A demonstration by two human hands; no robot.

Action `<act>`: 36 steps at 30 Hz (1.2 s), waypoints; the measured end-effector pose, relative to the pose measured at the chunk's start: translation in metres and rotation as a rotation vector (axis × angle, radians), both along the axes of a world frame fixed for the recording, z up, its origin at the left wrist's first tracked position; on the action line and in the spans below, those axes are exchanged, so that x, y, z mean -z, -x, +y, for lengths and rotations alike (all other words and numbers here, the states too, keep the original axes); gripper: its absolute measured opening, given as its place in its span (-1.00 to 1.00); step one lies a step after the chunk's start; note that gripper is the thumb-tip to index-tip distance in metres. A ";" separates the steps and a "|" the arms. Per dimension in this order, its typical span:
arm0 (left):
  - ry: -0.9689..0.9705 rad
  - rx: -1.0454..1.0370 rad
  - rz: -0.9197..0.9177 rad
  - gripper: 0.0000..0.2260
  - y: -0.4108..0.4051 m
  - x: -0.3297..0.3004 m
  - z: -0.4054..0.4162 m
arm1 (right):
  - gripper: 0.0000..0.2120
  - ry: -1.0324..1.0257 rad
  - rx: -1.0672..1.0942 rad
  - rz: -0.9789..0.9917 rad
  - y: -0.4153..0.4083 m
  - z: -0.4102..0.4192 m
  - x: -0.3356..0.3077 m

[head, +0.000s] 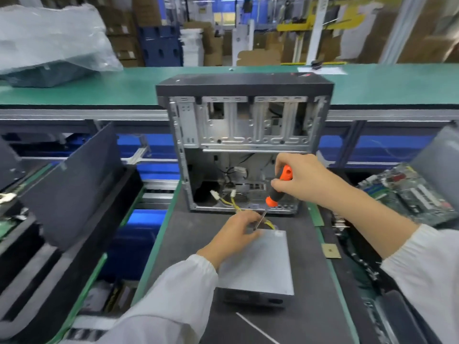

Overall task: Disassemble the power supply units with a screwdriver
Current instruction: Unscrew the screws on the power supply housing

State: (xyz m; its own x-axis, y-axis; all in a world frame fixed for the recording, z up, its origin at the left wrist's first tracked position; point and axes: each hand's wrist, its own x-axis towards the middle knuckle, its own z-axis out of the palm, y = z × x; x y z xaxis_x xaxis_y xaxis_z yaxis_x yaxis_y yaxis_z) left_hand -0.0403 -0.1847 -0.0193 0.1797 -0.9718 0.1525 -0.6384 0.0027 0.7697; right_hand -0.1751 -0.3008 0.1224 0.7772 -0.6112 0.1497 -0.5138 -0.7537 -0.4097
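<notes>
A grey metal power supply unit (263, 264) lies flat on the dark work mat, in front of an open computer case (244, 135). Yellow cables (236, 207) run from the unit's far end into the case. My left hand (236, 232) rests on the unit's far left corner, fingers curled against its top edge near the cables. My right hand (300, 177) grips the orange and black handle of a screwdriver (275, 194). Its shaft slants down and left, and the tip sits at the unit's far edge beside my left fingers.
The dark work mat (198, 239) has green edges. Dark case panels (74, 184) lean at the left. Circuit boards (409, 194) are piled at the right. A small brass-coloured square piece (331, 250) lies right of the unit. A green conveyor (124, 88) runs behind, with a plastic-wrapped case (49, 43) on it.
</notes>
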 end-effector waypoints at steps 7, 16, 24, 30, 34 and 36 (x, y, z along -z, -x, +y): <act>-0.152 0.022 -0.007 -0.74 0.029 0.009 -0.037 | -0.80 0.006 0.043 0.063 0.028 -0.013 0.007; -0.165 -0.066 0.051 -0.72 0.026 0.024 -0.039 | -0.78 0.039 0.054 0.073 0.024 -0.017 0.009; -0.164 -0.107 0.080 -0.75 0.027 0.025 -0.040 | -0.79 0.055 0.037 0.086 0.021 -0.020 0.008; -0.168 -0.102 0.117 -0.78 0.028 0.025 -0.039 | -0.78 0.079 0.022 0.107 0.020 -0.021 0.008; -0.159 -0.110 0.121 -0.80 0.029 0.024 -0.038 | -0.77 0.126 0.008 0.147 0.017 -0.018 0.007; -0.152 -0.117 0.124 -0.83 0.030 0.024 -0.038 | -0.76 0.213 -0.012 0.195 0.015 -0.017 0.006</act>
State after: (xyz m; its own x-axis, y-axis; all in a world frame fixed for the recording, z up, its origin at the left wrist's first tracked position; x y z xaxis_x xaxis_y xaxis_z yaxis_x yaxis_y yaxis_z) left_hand -0.0699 -0.2228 -0.0428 0.3007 -0.9534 -0.0241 -0.5282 -0.1875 0.8281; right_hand -0.1899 -0.3176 0.1169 0.8110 -0.5725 0.1205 -0.5579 -0.8188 -0.1355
